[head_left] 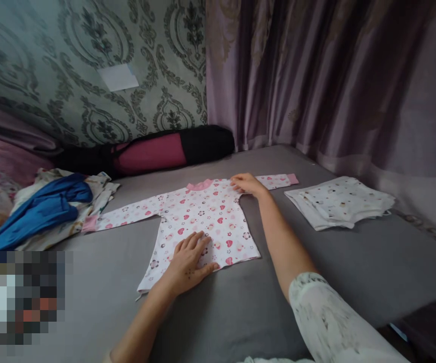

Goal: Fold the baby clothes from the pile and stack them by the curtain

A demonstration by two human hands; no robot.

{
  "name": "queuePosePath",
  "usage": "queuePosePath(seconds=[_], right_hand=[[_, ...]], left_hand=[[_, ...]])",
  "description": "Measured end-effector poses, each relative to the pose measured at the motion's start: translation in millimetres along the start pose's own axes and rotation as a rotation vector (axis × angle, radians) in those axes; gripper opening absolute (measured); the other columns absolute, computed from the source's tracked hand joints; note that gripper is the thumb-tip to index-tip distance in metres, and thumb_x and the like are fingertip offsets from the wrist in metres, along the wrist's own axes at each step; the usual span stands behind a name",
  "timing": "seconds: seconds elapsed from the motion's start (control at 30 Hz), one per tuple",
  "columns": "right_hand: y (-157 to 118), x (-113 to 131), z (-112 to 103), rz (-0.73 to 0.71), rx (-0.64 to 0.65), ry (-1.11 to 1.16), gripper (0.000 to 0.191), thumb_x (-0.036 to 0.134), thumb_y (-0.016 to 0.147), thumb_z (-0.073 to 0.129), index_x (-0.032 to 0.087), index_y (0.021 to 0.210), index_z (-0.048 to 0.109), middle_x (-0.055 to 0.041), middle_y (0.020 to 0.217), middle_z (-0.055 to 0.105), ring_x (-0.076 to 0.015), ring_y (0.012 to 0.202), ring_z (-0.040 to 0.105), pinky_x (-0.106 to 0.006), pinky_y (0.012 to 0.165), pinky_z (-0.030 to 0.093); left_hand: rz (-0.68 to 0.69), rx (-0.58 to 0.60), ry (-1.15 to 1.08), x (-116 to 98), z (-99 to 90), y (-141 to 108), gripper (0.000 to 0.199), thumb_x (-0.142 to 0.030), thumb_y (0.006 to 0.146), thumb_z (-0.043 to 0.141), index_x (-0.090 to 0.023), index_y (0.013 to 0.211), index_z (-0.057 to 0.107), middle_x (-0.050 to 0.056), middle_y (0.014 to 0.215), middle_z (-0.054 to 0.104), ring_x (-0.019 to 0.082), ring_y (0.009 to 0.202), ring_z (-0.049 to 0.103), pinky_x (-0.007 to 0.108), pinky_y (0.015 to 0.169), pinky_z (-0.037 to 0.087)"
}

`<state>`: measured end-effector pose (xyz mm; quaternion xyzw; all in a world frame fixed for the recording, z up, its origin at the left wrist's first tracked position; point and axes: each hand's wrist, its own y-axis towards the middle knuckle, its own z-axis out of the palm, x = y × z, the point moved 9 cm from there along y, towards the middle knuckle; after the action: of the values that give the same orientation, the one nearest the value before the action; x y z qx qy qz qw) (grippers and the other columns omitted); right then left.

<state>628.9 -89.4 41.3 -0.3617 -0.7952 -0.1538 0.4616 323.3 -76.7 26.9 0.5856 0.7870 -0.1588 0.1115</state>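
A small white long-sleeved shirt with pink hearts, pink collar and pink cuffs lies spread flat on the grey bed sheet. Both its sleeves stretch out sideways. My left hand rests on the lower part of the shirt near the hem, palm down with the fingers apart. At the shirt's right shoulder, where the sleeve begins, my right hand touches the cloth with bent fingers. Whether it pinches any fabric is too small to tell.
Folded white patterned clothes lie to the right. A blue garment tops a crumpled pile at the left. Behind the shirt, a long black and maroon bag lies along the wall. Purple curtains hang at the back right.
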Motion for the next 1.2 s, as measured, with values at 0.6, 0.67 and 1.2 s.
queuePosePath(seconds=[0.6,0.67,1.2], right_hand=[[-28,-111,-147,0.527,-0.817,-0.474,0.049,0.024,0.08,0.056,0.006,0.125,0.052,-0.024,0.128,0.054,-0.036,0.122,0.046,-0.049,0.1,0.034],[-28,-111,-149,0.55,-0.827,-0.476,0.051,0.024,0.078,0.059,0.007,0.125,0.051,-0.0225,0.128,0.054,-0.0353,0.121,0.047,-0.049,0.099,0.035],[-31,-124,-161,0.665,-0.819,-0.381,0.054,0.023,0.074,0.063,0.009,0.125,0.052,-0.0234,0.129,0.052,-0.035,0.123,0.047,-0.046,0.099,0.038]], left_hand=[[0.177,-0.132,-0.254,-4,-41.5,132,0.025,-0.033,0.089,0.048,-0.018,0.097,0.066,0.007,0.094,0.069,0.016,0.079,0.064,0.024,0.067,0.049],[0.18,-0.207,-0.276,-4,-41.2,165,0.027,-0.028,0.089,0.048,-0.015,0.106,0.065,0.01,0.104,0.069,0.017,0.084,0.065,0.025,0.072,0.05],[-0.134,-0.142,-0.01,14,-47.6,298,0.024,-0.023,0.084,0.057,-0.023,0.102,0.072,0.007,0.107,0.072,0.027,0.11,0.058,0.041,0.098,0.039]])
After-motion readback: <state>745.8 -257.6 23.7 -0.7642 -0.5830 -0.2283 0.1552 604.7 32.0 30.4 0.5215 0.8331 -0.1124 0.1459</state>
